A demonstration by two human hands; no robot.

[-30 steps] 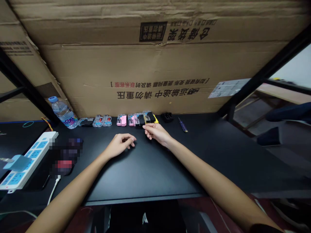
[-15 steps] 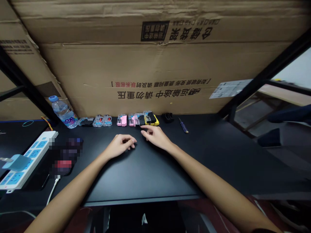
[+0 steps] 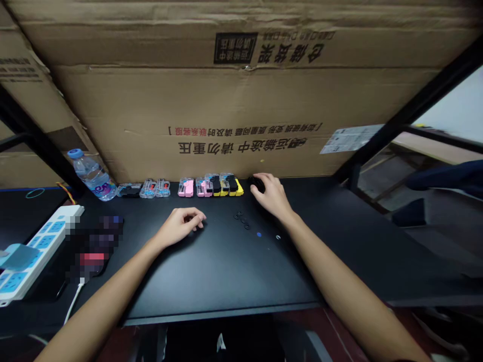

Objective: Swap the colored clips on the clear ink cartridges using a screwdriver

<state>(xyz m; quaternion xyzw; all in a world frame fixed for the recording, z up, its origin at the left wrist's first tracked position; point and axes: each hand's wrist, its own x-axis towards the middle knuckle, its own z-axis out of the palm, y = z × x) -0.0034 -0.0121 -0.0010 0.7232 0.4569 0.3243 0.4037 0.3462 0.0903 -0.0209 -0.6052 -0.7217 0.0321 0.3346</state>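
My right hand (image 3: 272,194) reaches to the back of the black desk (image 3: 226,261) with its fingers curled over a small black part (image 3: 255,183). My left hand (image 3: 181,224) rests on the desk with fingers loosely curled and nothing visible in them. Along the back edge stands a row of small toy-like pieces: clear ones (image 3: 154,188), pink ones (image 3: 191,187), and black and yellow ones (image 3: 226,184). Several tiny black rings (image 3: 241,219), a blue dot (image 3: 258,234) and a small light ring (image 3: 278,237) lie loose between my hands.
A large cardboard box (image 3: 241,100) walls off the back of the desk. A water bottle (image 3: 91,174) lies at the back left. A white power strip (image 3: 33,246) and a pixelated object (image 3: 94,246) sit at the left. Black frame bars stand at both sides.
My right hand moved right from the black and yellow pieces to the black part. Small rings and dots on the desk came into view. The left hand barely moved.
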